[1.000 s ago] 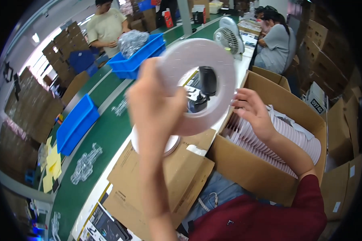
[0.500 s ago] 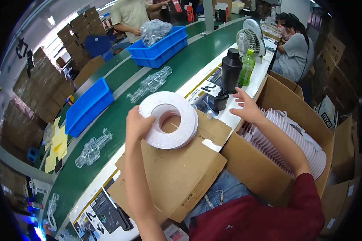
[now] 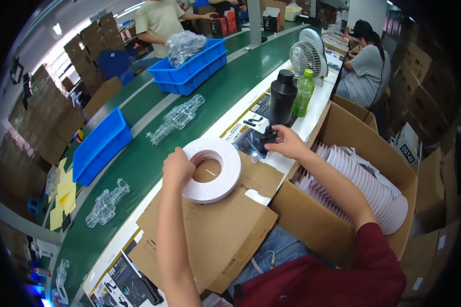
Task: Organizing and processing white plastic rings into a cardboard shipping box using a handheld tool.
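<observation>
My left hand (image 3: 178, 168) is closed on the left edge of a stack of flat white rings (image 3: 226, 176), its thumb at the centre hole. The stack sits over a flattened piece of brown cardboard (image 3: 225, 230) in front of me. Beyond it to the right, my right hand (image 3: 288, 143) has its fingers and thumb around a small black bottle with a narrow nozzle (image 3: 267, 137). That bottle stands on the white printed tabletop. Just behind it are a larger black bottle (image 3: 283, 97) and a green plastic bottle (image 3: 304, 92).
An open carton (image 3: 305, 225) full of white rings (image 3: 376, 189) stands at my right. Across the green conveyor (image 3: 138, 158) lie clear plastic parts (image 3: 179, 117) and blue bins (image 3: 105, 146). A fan (image 3: 308, 56) stands farther back. Other people are at the far side and far right.
My right hand, open and apart from the bottles before, has come onto the small black bottle and closed around it. The ring stack, tilted earlier, lies flatter under my left hand.
</observation>
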Motion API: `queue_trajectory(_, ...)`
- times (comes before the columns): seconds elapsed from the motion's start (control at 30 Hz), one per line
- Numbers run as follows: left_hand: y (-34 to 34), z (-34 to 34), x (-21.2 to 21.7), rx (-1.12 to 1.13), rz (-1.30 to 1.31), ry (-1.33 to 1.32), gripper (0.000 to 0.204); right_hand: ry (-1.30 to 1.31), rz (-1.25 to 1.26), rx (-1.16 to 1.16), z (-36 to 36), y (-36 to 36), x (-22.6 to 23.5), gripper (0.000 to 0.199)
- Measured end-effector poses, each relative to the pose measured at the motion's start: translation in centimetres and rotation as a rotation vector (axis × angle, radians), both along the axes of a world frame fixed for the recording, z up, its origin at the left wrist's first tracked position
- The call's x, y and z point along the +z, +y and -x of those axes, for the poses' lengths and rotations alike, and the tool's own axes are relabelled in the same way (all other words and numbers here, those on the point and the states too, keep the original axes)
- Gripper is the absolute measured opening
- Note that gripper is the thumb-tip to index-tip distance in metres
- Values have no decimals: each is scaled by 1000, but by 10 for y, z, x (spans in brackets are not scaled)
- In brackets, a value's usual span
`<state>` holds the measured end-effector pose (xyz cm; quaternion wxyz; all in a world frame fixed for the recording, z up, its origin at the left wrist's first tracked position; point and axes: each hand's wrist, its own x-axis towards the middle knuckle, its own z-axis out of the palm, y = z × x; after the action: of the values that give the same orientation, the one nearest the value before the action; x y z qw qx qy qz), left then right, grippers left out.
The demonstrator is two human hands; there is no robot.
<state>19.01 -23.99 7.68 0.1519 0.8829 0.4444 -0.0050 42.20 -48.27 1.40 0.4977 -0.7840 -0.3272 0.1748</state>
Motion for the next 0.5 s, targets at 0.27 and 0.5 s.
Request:
queue_trajectory(0.27, -1, -12, 4, 96, 37, 106, 55, -88, 174, 116, -3, 5, -3, 45)
queue_trajectory(0.5, 2, -12, 0, 139, 13, 104, 58, -164, 251, 88, 5, 8, 5, 44)
